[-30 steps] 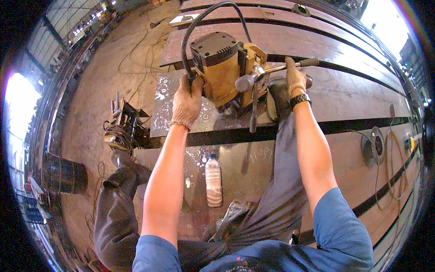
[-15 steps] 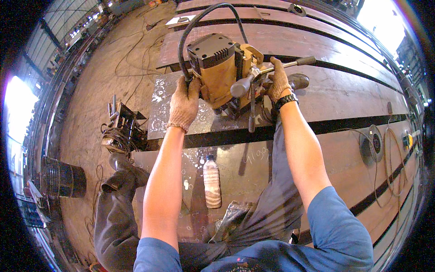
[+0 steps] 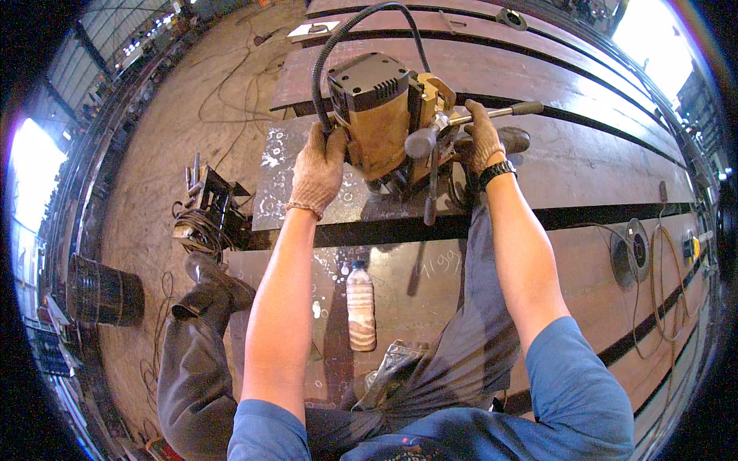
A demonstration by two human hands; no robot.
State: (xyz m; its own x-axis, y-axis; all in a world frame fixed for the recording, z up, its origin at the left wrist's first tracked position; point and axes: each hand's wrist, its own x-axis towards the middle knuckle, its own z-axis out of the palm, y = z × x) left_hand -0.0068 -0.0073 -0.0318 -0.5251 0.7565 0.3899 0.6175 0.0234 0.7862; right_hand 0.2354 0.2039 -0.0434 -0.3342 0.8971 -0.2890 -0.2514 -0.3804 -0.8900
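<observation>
A magnetic drill (image 3: pixel 370 127) with a black-topped, worn yellow motor housing stands over a steel plate (image 3: pixel 292 203). My left hand (image 3: pixel 317 169), in a knit glove, grips the left side of the housing near the base of the corrugated cable sleeve (image 3: pixel 317 73). My gloved right hand (image 3: pixel 483 142) is closed on the drill's right side, behind the spoked feed handle (image 3: pixel 433 180). Its index finger points up along a spoke, and the other fingertips are partly hidden. A capped plastic bottle (image 3: pixel 360 311) with pale, banded contents lies on the plate between my forearms.
Dark gaps (image 3: pixel 584 217) run between the long steel plates. A black stand wound with cable (image 3: pixel 207 215) is by my left boot (image 3: pixel 211 288). A black bucket (image 3: pixel 106 290) is at the left. A cable reel (image 3: pixel 630 253) and loose cables lie at the right.
The view has shifted slightly, so the drill and both hands appear a little farther right. Both hands keep their hold on the drill.
</observation>
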